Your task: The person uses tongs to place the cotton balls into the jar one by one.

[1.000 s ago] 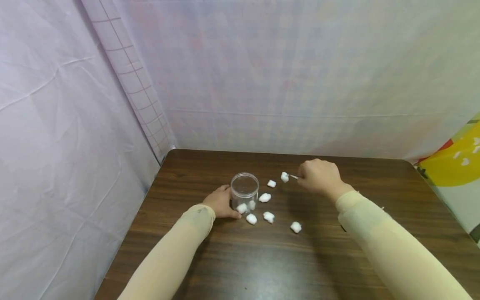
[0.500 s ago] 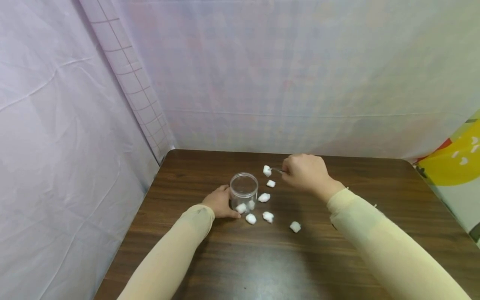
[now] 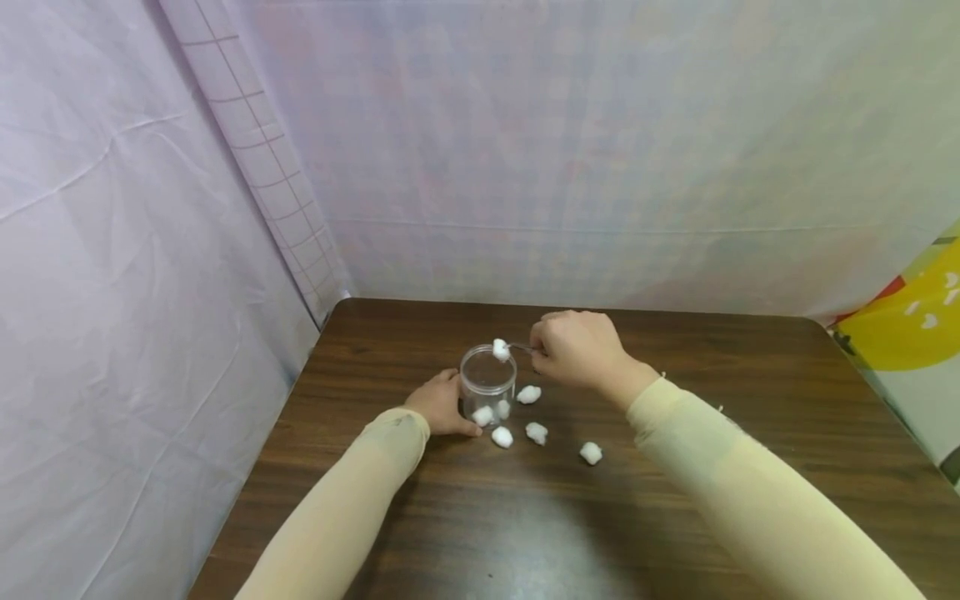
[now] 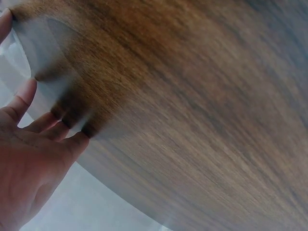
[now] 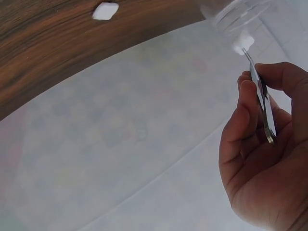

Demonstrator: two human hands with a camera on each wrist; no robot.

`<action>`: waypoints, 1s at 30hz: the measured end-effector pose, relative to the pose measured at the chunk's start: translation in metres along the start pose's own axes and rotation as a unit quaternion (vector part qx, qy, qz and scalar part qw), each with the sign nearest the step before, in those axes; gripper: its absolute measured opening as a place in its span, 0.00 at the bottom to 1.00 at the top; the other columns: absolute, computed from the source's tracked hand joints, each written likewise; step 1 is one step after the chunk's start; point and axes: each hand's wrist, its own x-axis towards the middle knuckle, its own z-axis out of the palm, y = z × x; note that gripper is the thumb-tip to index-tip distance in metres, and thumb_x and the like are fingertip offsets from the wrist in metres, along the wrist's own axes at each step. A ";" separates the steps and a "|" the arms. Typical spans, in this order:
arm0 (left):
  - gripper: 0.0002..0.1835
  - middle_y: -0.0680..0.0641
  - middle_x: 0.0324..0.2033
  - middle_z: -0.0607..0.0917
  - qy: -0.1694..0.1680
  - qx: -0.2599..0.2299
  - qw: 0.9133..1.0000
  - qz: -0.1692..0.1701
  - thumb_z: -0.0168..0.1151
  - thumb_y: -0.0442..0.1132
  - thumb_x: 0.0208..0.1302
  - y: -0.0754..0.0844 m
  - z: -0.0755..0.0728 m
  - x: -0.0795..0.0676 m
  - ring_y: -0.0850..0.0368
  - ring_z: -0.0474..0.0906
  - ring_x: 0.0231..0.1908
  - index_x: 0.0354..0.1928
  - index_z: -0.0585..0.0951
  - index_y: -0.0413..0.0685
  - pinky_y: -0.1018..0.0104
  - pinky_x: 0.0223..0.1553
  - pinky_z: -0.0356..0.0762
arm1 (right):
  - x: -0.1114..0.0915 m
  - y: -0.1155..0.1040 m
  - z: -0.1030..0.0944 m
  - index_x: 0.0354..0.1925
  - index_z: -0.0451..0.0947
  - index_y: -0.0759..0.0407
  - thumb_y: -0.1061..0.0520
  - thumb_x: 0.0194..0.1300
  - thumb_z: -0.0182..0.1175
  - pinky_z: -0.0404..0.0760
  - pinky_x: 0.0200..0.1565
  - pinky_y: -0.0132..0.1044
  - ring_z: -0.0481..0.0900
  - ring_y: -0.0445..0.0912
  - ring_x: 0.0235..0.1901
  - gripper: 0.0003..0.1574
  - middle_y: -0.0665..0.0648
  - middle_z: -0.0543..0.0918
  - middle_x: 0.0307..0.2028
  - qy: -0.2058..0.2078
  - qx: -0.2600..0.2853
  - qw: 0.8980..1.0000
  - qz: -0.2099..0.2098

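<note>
A clear round jar (image 3: 489, 385) stands on the table with its mouth upward and a few white cotton balls (image 3: 483, 415) at its bottom. My left hand (image 3: 441, 405) holds the jar's left side, thumb in front and fingers behind. In the left wrist view, that hand's fingers (image 4: 45, 126) are spread, the jar showing only faintly. My right hand (image 3: 577, 346) pinches metal tweezers (image 5: 261, 94) between thumb and fingers. Their tips grip a cotton ball (image 3: 501, 349) above the jar's mouth, near its right rim.
Several more cotton balls (image 3: 536, 432) lie on the dark wooden table (image 3: 450, 533), right of and in front of the jar. Pale cloth (image 3: 585, 167) hangs behind the table's back edge. A yellow printed cloth (image 3: 915, 325) is at the far right.
My right hand has moved left with the tweezers, carrying the cotton ball from right of the jar to above its mouth. It now covers one cotton ball on the table. My left hand stays still.
</note>
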 end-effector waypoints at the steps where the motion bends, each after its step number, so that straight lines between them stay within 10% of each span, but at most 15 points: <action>1: 0.52 0.38 0.70 0.66 -0.001 0.000 1.000 0.000 0.78 0.63 0.44 0.000 0.000 0.000 0.39 0.67 0.66 0.71 0.70 0.50 0.44 0.64 0.67 | 0.001 -0.001 0.001 0.17 0.70 0.44 0.56 0.54 0.63 0.62 0.14 0.37 0.65 0.41 0.16 0.15 0.43 0.70 0.18 -0.002 0.000 1.000 -0.002; 30: 0.53 0.39 0.71 0.64 -0.006 0.003 1.000 -0.008 0.77 0.64 0.45 -0.002 0.001 0.002 0.40 0.66 0.67 0.72 0.68 0.50 0.46 0.64 0.66 | 0.003 -0.010 0.013 0.14 0.67 0.45 0.55 0.51 0.64 0.62 0.13 0.37 0.64 0.41 0.13 0.18 0.44 0.68 0.15 -0.029 -0.012 0.999 -0.016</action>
